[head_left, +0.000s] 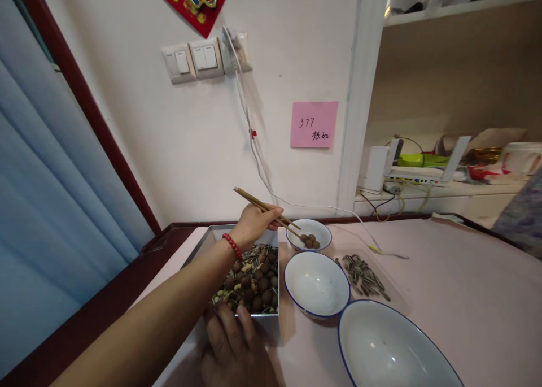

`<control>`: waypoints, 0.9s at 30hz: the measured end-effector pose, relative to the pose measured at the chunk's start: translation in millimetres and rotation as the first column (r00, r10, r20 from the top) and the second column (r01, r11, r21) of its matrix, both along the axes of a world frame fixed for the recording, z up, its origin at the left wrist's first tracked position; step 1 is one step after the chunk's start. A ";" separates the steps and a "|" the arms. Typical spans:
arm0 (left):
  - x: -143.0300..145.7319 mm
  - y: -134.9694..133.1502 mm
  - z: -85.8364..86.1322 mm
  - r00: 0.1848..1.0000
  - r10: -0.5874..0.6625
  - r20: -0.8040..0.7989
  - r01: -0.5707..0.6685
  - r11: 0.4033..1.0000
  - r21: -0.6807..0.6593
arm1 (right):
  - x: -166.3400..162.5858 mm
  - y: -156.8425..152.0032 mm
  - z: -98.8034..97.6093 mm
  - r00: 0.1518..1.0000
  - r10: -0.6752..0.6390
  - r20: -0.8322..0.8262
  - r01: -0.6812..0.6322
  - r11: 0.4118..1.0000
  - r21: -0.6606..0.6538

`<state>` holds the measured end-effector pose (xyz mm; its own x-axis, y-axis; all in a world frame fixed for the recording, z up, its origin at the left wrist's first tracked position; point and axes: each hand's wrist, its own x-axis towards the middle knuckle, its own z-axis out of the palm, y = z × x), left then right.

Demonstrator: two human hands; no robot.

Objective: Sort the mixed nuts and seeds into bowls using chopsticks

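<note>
- The chopsticks (266, 207) are gripped by the left hand (262, 223), fingers closed around them, with the tips angled down to the right into the far bowl (315, 227).
- A few brown balls (311, 238) are held in that bowl, just right of the left hand; one is met by a tip, but whether it is pinched cannot be told.
- The near rim of the box (269, 326) is covered by the fingers of the right hand (237, 342); the thumb is hidden, so its grip cannot be judged.
- More balls, mixed with peanuts (247, 268) and striped seeds, are kept in the box — ahead of the right hand, below the left wrist.
- The step in hand is judged to be the setting of a ball into the far bowl; next, tips parted low and then lifted over the rim seem called for.
- Beyond the left hand, movement is limited by the wall (212, 149) and a white cable (322, 207).
- Nearer than the chopstick tips, the middle bowl (317, 285) is closely set, so a low sweep could be caught on its rim.
- Wider room is offered by the bench (440, 285) well right of both hands — past the seed tray (400, 303).
</note>
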<state>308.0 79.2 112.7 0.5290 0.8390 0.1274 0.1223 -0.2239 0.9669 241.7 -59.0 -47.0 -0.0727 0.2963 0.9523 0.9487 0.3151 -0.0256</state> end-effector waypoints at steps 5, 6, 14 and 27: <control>-43.5 -5.7 5.5 0.999 0.033 -0.005 -0.033 0.999 0.021 | 9.9 -7.1 2.3 0.991 0.057 0.122 -0.046 0.995 -0.087; -54.4 -6.9 5.5 0.999 0.046 -0.010 -0.046 0.999 0.026 | 11.9 -9.1 3.4 0.987 0.069 0.143 -0.055 0.993 -0.102; -129.4 -16.9 2.6 0.980 0.179 -0.088 -0.169 0.980 0.108 | 16.8 -18.4 2.8 0.982 0.106 0.157 -0.073 0.977 -0.202; -161.6 -16.5 -29.4 0.957 0.104 -0.269 -0.037 0.969 0.244 | 14.1 -17.8 1.3 0.985 0.118 0.125 -0.092 0.976 -0.199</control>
<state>146.4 62.7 83.2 0.5121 0.8398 0.1805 0.4022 -0.4201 0.8135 255.9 -76.7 -45.7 -0.2371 0.4560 0.8578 0.9095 0.4146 0.0310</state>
